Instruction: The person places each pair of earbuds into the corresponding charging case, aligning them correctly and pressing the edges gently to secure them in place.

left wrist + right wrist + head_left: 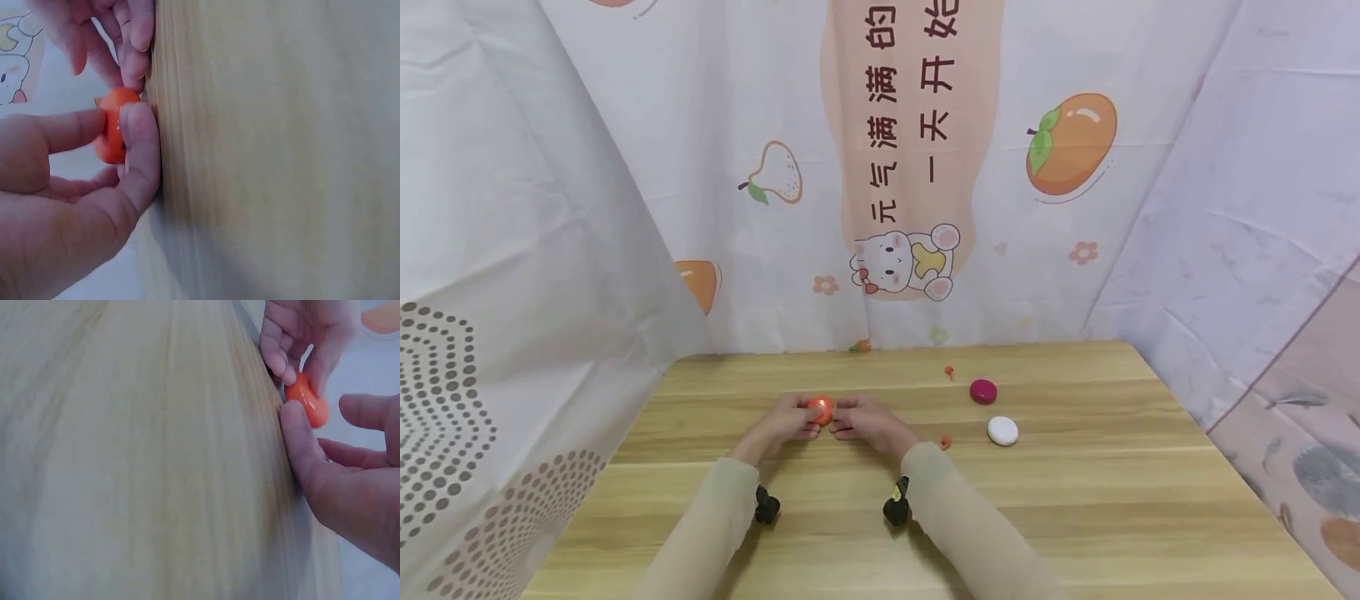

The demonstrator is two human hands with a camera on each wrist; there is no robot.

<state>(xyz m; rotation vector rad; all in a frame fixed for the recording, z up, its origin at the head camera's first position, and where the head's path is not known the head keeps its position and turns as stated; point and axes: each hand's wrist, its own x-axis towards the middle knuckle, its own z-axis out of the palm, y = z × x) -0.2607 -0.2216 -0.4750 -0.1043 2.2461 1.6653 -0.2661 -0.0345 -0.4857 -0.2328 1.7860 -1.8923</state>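
Observation:
A glossy, rounded orange case (822, 410) is on the wooden table (820, 533), left of the middle. My left hand (785, 423) pinches it between thumb and fingers, as the left wrist view shows (81, 194). From the other side my right hand (867, 423) reaches in close. Its thumb (297, 428) lies at the case's edge, while the forefinger (362, 412) stands apart from it. Whether that thumb touches the case I cannot tell. The orange case (307, 403) is partly covered by fingers in both wrist views.
To the right lie a round magenta case (983, 392) and a round white case (1003, 431). Two small orange pieces lie left of them, one farther back (949, 372) and a nearer orange piece (946, 442) beside my right forearm. A printed curtain (760, 300) hangs behind the table.

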